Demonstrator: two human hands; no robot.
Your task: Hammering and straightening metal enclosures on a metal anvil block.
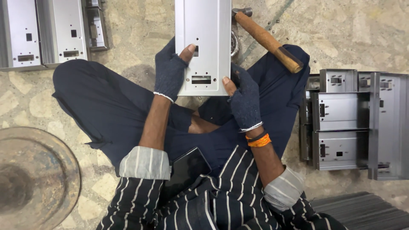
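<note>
Head view looks down on a person sitting cross-legged on a stone floor (341, 30); both hands wear dark fingerless gloves and grip a grey sheet-metal panel (200, 38) held over the lap, its far end running out of the top edge of the picture. The left hand (170, 70) clasps the panel's left edge, its bare thumb lying on the panel face just beside a small square cut-out; the rest of its fingers wrap behind and are hidden. The right hand (243, 100) takes the panel's near right corner, thumb tip pressed on the face beside a rectangular slot, fingers curled under — so the panel sits between the two thumbs, pinched from both sides. A wooden-handled hammer (266, 40) lies across the right knee, its head close beside the panel's right edge; whether they touch I cannot tell. A black phone (187, 168) rests in the lap; more grey metal housings (341, 123) are stacked at the floor's right edge, others (44, 32) at the top left corner; a round rusty metal disc (34, 179) sits at the lower left.
</note>
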